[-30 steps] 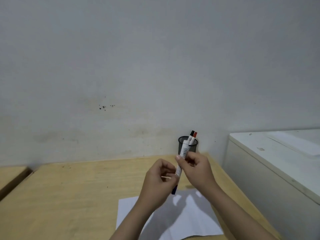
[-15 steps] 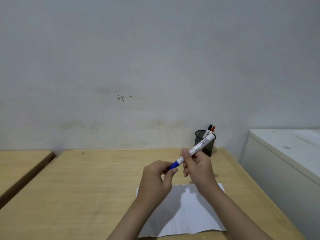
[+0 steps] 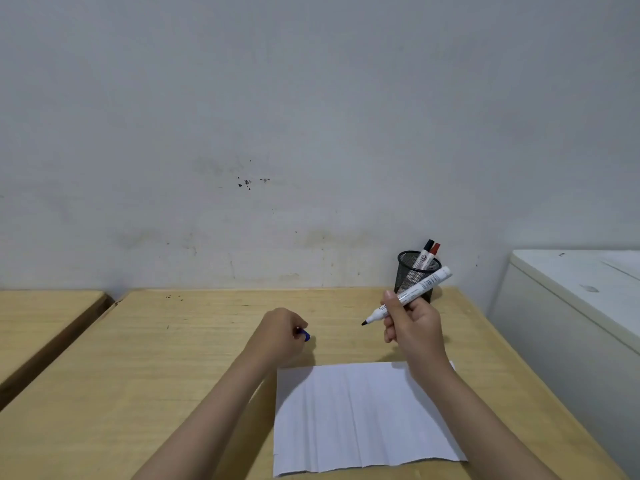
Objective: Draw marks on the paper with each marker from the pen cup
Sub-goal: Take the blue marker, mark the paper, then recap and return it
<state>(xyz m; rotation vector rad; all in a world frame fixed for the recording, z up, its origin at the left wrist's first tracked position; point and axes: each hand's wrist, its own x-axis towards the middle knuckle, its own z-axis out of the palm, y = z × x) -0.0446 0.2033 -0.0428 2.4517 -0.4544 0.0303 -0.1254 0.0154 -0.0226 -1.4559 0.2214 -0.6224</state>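
My right hand (image 3: 412,325) grips a white marker (image 3: 420,286) held at a slant, its bare dark tip pointing down-left above the table. My left hand (image 3: 280,332) is closed around the marker's blue cap (image 3: 305,335), low over the table and left of the paper's far corner. A white creased sheet of paper (image 3: 360,417) lies flat on the wooden table (image 3: 180,358) in front of me. A black mesh pen cup (image 3: 414,273) stands at the table's far right edge, holding a black-capped marker (image 3: 425,253) and a red-capped marker (image 3: 433,252).
A grey-white wall rises right behind the table. A white cabinet (image 3: 568,306) stands close against the table's right side. A second wooden table (image 3: 41,317) sits to the left across a narrow gap.
The blue cap has come off the marker. My left hand moved away to the left and down with the cap, while my right hand kept the marker, its tip now exposed.
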